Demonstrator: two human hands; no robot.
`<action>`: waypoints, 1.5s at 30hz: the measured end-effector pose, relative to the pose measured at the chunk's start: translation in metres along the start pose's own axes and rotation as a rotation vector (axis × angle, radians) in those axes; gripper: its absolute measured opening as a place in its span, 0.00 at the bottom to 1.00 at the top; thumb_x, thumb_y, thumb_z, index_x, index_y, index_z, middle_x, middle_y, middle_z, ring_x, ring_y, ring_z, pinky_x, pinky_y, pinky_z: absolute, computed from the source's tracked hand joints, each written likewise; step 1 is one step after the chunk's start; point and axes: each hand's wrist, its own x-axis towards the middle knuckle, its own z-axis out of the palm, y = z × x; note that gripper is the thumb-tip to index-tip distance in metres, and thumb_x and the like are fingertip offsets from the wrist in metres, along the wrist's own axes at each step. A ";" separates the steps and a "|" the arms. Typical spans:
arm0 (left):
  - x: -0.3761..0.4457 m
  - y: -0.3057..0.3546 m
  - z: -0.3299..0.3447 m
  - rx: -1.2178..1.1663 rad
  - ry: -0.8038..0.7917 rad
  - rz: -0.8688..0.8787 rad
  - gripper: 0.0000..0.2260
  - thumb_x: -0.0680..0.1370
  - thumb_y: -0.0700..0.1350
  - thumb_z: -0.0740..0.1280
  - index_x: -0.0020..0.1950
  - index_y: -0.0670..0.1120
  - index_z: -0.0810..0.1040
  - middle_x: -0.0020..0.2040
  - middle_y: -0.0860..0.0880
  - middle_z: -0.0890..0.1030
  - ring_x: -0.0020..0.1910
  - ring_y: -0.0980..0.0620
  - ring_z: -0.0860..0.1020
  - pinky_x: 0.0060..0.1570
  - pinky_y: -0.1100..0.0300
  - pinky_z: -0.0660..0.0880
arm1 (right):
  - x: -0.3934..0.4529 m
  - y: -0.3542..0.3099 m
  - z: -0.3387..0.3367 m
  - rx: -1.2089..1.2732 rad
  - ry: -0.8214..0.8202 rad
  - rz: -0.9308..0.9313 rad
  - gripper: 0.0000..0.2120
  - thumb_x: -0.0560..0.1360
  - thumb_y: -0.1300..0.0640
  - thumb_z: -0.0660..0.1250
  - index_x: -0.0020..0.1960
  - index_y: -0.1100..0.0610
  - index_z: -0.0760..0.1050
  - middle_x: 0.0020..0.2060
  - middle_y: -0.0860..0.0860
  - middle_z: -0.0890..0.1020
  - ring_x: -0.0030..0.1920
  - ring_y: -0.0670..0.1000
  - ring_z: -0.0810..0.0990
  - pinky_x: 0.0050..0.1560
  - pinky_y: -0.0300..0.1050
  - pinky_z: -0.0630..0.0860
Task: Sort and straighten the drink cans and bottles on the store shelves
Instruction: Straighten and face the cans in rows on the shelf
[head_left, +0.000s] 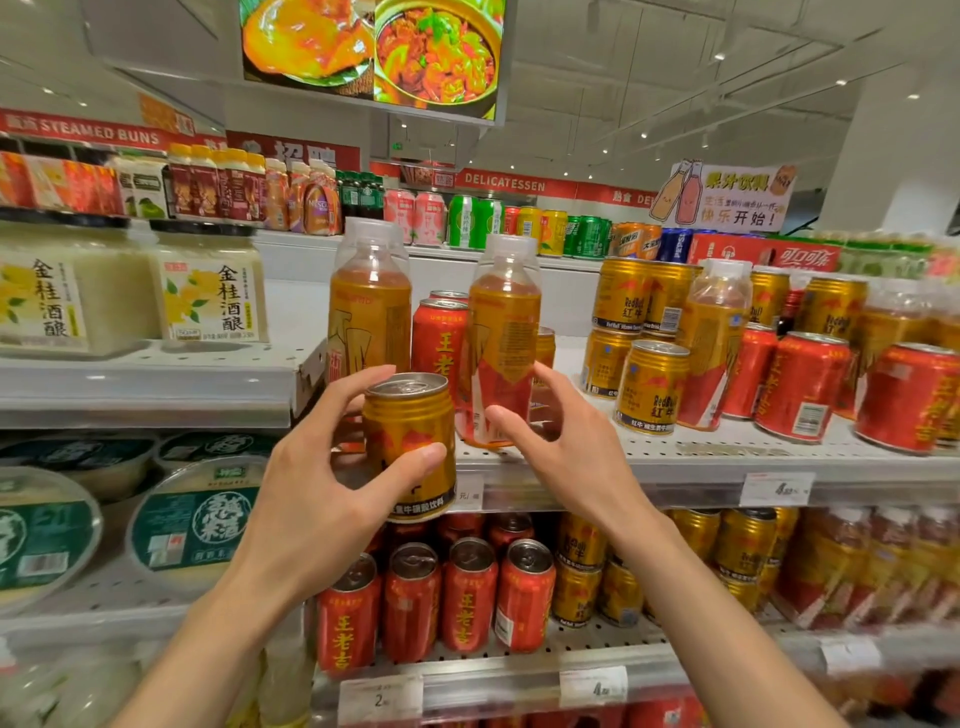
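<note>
So the left hand (317, 467) has its fingers wrapped round a gold can (410, 441) mid-body — rigid, slick, probably full. Right hand (566, 436) hovers spread, holding nothing — 1 can only.

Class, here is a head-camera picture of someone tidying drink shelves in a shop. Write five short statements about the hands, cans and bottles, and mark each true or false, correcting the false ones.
1. The left hand grips a gold can. True.
2. The right hand holds a red can. False: it holds nothing; its fingers are spread beside a tall bottle.
3. The gold can in the hand is lying on its side. False: it is upright, top end up.
4. Red cans stand on the shelf below the hands. True.
5. The two tall bottles near the hands have black caps. False: their caps are clear or pale.
</note>
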 end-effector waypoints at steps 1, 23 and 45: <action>-0.001 -0.001 0.000 0.001 -0.003 0.003 0.30 0.68 0.65 0.76 0.68 0.67 0.70 0.53 0.75 0.77 0.55 0.77 0.74 0.45 0.82 0.71 | -0.001 0.001 0.000 0.003 -0.011 -0.002 0.34 0.75 0.36 0.68 0.77 0.48 0.66 0.65 0.44 0.81 0.63 0.45 0.80 0.65 0.48 0.78; 0.015 0.067 0.191 -0.077 0.003 0.039 0.30 0.65 0.65 0.74 0.67 0.66 0.72 0.56 0.63 0.82 0.56 0.60 0.82 0.52 0.61 0.80 | -0.021 0.180 -0.189 0.001 0.027 -0.074 0.05 0.78 0.51 0.70 0.53 0.46 0.80 0.44 0.40 0.84 0.44 0.41 0.82 0.46 0.38 0.78; 0.060 0.065 0.268 0.391 0.046 0.171 0.36 0.70 0.71 0.67 0.75 0.60 0.68 0.72 0.54 0.67 0.72 0.53 0.66 0.65 0.42 0.74 | 0.010 0.222 -0.221 -0.165 0.067 -0.386 0.03 0.78 0.53 0.69 0.48 0.51 0.81 0.44 0.42 0.81 0.47 0.43 0.77 0.49 0.39 0.75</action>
